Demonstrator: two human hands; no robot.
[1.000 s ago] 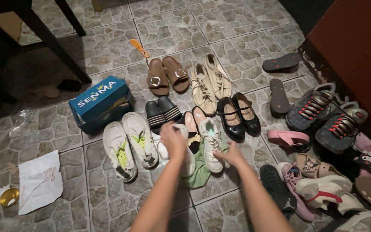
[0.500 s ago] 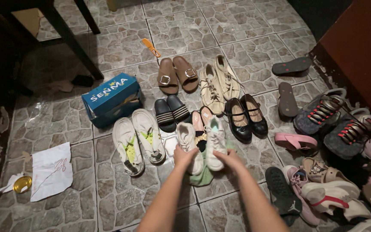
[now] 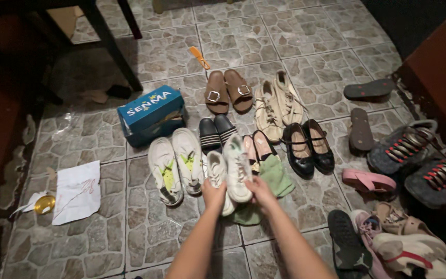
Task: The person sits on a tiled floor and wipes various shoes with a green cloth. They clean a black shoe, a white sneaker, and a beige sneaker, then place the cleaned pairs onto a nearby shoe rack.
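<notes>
Lower centre of frame: left hand [image 3: 213,195] clamped on the heel of a small white sneaker [image 3: 217,174]; right hand [image 3: 260,190] clamped on its pair [image 3: 237,168]. Green cloth [image 3: 277,175] underneath. White-and-lime sneakers [image 3: 176,164] just left, black striped slides [image 3: 218,132] above, blue shoebox [image 3: 150,114] upper left. Grey stone-tile floor [image 3: 295,31].

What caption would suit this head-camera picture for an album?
Both hands, left hand and right hand, grip a pair of white sneakers among shoes laid out in pairs on a tiled floor.
</notes>
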